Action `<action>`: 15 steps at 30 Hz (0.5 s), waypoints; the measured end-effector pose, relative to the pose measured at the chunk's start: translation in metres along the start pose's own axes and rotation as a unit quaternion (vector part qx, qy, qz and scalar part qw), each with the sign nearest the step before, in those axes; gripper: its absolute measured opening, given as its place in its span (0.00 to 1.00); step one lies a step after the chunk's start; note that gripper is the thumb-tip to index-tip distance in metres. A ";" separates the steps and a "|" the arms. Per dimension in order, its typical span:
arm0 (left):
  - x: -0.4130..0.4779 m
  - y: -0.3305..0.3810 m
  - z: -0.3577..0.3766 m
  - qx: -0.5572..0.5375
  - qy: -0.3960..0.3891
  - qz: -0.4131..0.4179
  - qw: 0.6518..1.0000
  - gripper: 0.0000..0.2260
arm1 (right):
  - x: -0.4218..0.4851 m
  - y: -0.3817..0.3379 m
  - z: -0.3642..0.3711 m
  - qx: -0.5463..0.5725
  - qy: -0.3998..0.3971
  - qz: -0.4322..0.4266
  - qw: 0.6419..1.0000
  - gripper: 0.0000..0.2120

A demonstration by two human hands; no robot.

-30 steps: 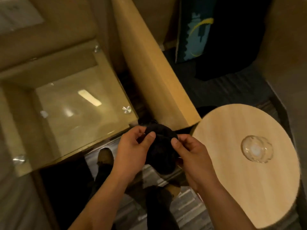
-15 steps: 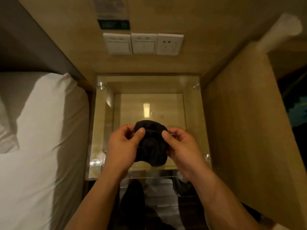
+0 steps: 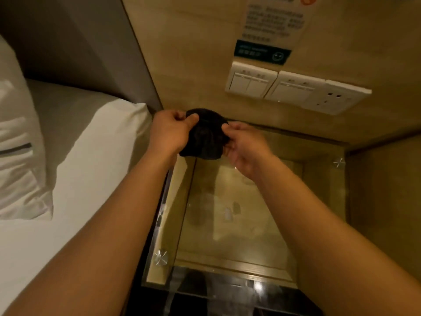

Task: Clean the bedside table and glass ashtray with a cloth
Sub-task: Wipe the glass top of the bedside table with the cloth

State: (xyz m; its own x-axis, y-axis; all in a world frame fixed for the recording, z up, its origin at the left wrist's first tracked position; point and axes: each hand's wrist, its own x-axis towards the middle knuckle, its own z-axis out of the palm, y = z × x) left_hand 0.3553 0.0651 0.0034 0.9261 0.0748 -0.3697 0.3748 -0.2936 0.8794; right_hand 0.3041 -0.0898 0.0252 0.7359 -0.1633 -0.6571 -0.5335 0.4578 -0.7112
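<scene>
The cloth (image 3: pixel 206 135) is a dark, bunched wad held in the air above the table's (image 3: pixel 239 224) far left corner, close to the wall (image 3: pixel 193 53). It looks soft, light and limp, so I judge it will take whatever shape I press into it. It is best gripped by a gathered fold, leaving a flat pad underneath for wiping. My left hand (image 3: pixel 168 133) pinches its upper edge between thumb and curled fingers (image 3: pixel 177 115); my right hand (image 3: pixel 246 147) pinches the opposite edge likewise. The table's glass top looks smooth and marked, probably fragile, so even pressure suits it. No ashtray is in view. A bed (image 3: pixel 79 156) lies just left, and switches (image 3: pixel 250 80) sit on the wall.
</scene>
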 end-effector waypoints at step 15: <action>-0.112 -0.139 -0.038 0.052 0.021 -0.092 0.994 0.20 | 0.077 0.037 -0.002 -0.696 -0.059 -0.341 0.629 0.29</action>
State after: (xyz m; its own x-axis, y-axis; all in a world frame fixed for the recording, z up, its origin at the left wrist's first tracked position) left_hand 0.2012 0.1339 -0.0657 0.8437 0.1762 -0.5070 0.5342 -0.3685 0.7608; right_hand 0.3404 -0.0869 -0.0519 0.9737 0.1966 -0.1154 0.1354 -0.9061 -0.4008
